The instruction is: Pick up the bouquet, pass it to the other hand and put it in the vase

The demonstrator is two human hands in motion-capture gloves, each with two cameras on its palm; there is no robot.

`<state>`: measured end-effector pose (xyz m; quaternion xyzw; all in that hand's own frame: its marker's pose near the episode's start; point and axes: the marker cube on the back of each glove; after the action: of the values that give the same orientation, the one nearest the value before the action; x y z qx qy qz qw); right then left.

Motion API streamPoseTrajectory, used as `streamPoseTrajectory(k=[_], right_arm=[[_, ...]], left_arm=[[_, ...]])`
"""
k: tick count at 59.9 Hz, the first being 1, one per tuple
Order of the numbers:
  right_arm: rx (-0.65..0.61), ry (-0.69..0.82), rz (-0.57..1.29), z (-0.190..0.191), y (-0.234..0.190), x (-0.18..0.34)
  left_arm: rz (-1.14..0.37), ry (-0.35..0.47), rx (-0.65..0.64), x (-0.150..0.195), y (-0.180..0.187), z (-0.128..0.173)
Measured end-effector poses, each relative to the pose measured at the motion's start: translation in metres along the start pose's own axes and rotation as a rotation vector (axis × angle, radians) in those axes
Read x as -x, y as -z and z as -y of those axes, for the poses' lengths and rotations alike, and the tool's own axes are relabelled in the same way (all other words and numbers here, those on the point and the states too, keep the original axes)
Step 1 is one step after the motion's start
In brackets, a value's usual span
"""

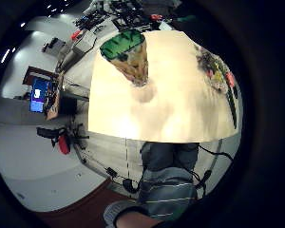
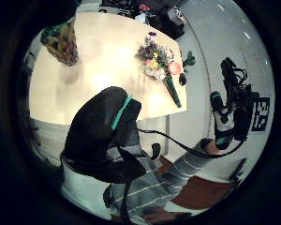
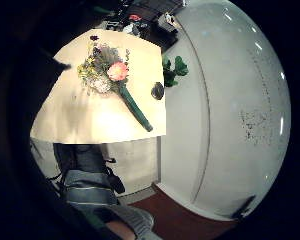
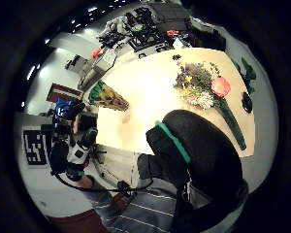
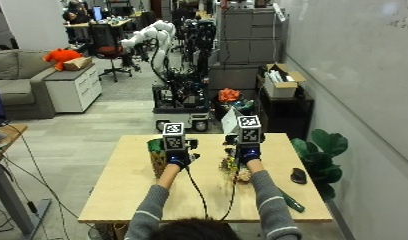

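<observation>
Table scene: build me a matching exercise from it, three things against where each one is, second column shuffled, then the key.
Things:
1. bouquet
2. vase
3. dark mouse-like object

Places:
A. standing upright on the table, on the person's left side
B. lying flat on the table on the person's right side, wrapped stem towards the near edge
C. near the table's right edge, beside the potted plant

Pairs: 1-B, 2-A, 3-C
</observation>
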<state>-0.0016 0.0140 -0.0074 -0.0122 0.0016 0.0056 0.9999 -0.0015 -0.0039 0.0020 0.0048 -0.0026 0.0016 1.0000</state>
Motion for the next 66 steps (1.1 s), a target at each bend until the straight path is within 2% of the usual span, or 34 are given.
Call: streamPoseTrajectory(k=[5,14,20,24,34,46,54,58,62,66], right_arm=[[0.011,0.001,-0.004,-0.014,0.008,0.002],[-0.01,0.021,0.006,-0.007,0.005,0.004],[-0.021,0.021,-0.003,0.003,0.001,0.004],[-0.029,0.028,-0.005,0.01,-0.002,0.004],[-0.011,0.029,-0.005,0.013,-0.005,0.003],[0.012,0.009,-0.007,-0.001,0.001,-0.002],[-0.012,0.0,-0.008,0.004,-0.003,-0.011],[0.004,-0.011,-0.008,-0.015,0.005,-0.017],[-0.003,-0.011,-0.002,-0.009,-0.001,-0.028],[-0.015,-0.023,0.017,-0.011,-0.003,-0.038]], left_arm=[[-0.002,0.0,0.002,0.0,-0.001,0.0],[-0.001,-0.01,0.002,0.003,-0.005,0.002],[-0.009,-0.012,0.012,0.002,0.001,-0.008],[-0.016,-0.017,0.011,0.002,-0.003,-0.002],[-0.027,-0.017,0.006,0.004,-0.01,0.005],[-0.035,-0.016,0.017,0.006,-0.019,0.004],[-0.041,-0.028,0.024,0.006,-0.025,0.003],[-0.04,-0.032,0.039,0.005,-0.026,-0.004],[-0.042,-0.04,0.04,0.004,-0.03,-0.003],[-0.049,-0.048,0.05,0.0,-0.025,-0.016]])
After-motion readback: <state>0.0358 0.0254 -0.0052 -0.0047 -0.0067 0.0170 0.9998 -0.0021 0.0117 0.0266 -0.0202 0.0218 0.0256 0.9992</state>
